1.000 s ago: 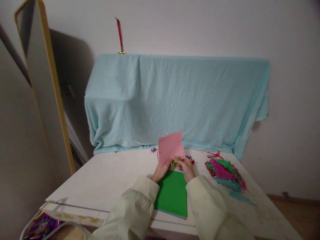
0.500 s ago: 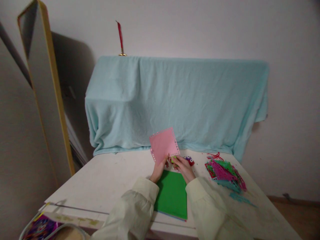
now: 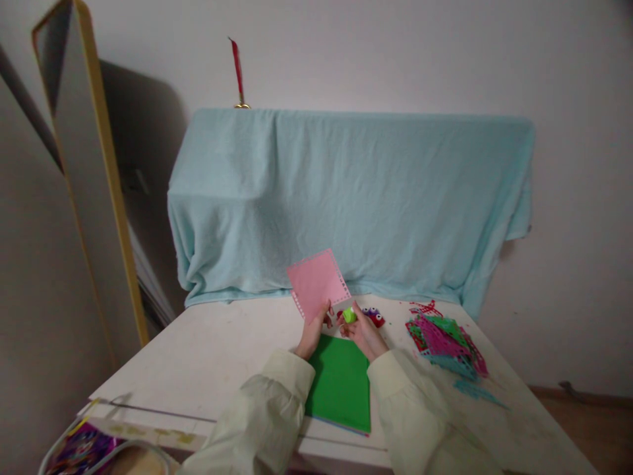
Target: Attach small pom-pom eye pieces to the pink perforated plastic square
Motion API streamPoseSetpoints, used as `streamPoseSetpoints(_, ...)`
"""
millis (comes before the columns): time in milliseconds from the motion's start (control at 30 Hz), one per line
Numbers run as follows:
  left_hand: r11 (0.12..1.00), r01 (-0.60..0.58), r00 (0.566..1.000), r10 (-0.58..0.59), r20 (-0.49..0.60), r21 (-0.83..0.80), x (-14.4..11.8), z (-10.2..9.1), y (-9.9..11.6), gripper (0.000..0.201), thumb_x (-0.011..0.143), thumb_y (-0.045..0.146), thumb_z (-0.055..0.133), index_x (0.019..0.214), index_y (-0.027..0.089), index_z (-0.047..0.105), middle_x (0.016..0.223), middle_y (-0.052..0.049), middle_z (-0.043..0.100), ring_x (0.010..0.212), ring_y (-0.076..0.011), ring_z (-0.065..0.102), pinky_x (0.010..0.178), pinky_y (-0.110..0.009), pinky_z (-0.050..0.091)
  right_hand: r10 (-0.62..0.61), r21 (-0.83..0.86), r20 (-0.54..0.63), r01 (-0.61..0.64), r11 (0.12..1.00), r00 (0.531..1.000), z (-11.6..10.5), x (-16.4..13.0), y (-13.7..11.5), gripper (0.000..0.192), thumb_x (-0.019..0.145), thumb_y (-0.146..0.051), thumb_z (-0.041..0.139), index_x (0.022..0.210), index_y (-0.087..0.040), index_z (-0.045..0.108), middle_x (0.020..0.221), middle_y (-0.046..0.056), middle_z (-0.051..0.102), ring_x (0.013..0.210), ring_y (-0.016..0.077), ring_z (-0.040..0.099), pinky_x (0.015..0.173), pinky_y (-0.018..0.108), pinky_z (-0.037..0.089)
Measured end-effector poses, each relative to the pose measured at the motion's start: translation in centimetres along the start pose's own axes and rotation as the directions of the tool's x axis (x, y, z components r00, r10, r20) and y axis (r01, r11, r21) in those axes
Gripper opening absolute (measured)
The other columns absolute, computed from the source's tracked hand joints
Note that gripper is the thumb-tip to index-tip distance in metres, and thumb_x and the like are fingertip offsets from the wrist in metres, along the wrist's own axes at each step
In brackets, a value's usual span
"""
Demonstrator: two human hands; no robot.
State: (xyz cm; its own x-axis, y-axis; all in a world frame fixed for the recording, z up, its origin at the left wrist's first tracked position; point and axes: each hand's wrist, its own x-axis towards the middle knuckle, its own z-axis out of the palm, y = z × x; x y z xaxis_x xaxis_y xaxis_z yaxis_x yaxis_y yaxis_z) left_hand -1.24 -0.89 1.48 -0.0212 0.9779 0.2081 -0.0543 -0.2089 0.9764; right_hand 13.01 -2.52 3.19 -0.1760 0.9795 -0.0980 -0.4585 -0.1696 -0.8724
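Observation:
My left hand pinches the lower edge of a pink sheet of paper, raised and tilted above the table. Rows of small punched holes run along several of its edges. Beside it, my right hand holds a small lime-green craft punch, apart from the paper's lower right corner. Below both hands lies a stack of coloured sheets with a green sheet on top. Just beyond my right hand sit small red and purple things with eye-like dots.
A heap of punched scraps in pink, green, red and blue lies at the right of the white table. A light blue cloth drapes over something at the back. A container with a purple wrapper stands at the lower left.
The pink paper has shifted left and come off the green punch. My right hand has turned, so more of the punch shows.

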Motion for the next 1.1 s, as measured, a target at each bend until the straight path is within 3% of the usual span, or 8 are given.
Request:
streamPoseSetpoints(167, 1.000, 0.011, 1.000, -0.011, -0.010, 0.002, -0.08, 0.00, 0.00, 0.056, 0.080, 0.069, 0.039, 0.071, 0.017, 0.059, 0.053, 0.003, 0.049, 0.052, -0.0123, 0.049, 0.066, -0.027, 0.043, 0.088, -0.036, 0.008, -0.087, 0.996, 0.996, 0.06, -0.28, -0.48, 0.056, 0.078, -0.073, 0.043, 0.070, -0.019, 0.054, 0.064, 0.011, 0.065, 0.057, 0.0218, 0.060, 0.053, 0.031, 0.045)
streamPoseSetpoints(667, 0.999, 0.024, 0.999, -0.025, 0.020, 0.032, -0.28, -0.15, 0.70, 0.058, 0.080, 0.070, 0.038, 0.072, 0.017, 0.060, 0.052, 0.003, 0.049, 0.051, -0.0130, 0.049, 0.067, -0.028, 0.043, 0.163, 0.008, 0.072, -0.164, 0.986, 0.984, -0.69, -0.34, -0.23, 0.062, 0.084, -0.072, 0.028, 0.075, -0.017, 0.053, 0.064, 0.012, 0.067, 0.049, 0.0164, 0.056, 0.054, 0.025, 0.041)
streamPoseSetpoints(867, 0.998, 0.050, 0.999, -0.051, 0.009, 0.048, -0.27, -0.10, 0.86, 0.056, 0.079, 0.069, 0.039, 0.070, 0.018, 0.060, 0.051, 0.002, 0.050, 0.053, -0.0137, 0.050, 0.069, -0.028, 0.043, 0.098, -0.042, 0.001, -0.098, 0.994, 0.995, -0.45, -0.21, -0.25, 0.060, 0.081, -0.074, 0.033, 0.071, -0.018, 0.052, 0.062, 0.010, 0.065, 0.047, 0.0174, 0.056, 0.050, 0.027, 0.041)
streamPoseSetpoints(1100, 1.000, 0.014, 1.000, -0.014, 0.023, 0.013, -0.16, -0.03, 0.55, 0.053, 0.081, 0.066, 0.040, 0.073, 0.018, 0.061, 0.052, 0.002, 0.050, 0.053, -0.0134, 0.050, 0.069, -0.028, 0.043, -0.229, -0.058, -0.119, 0.224, 0.973, 0.966, -0.04, -0.29, -0.50, 0.039, 0.074, -0.057, 0.063, 0.082, -0.019, 0.057, 0.074, 0.006, 0.066, 0.057, 0.0158, 0.059, 0.056, 0.027, 0.045)
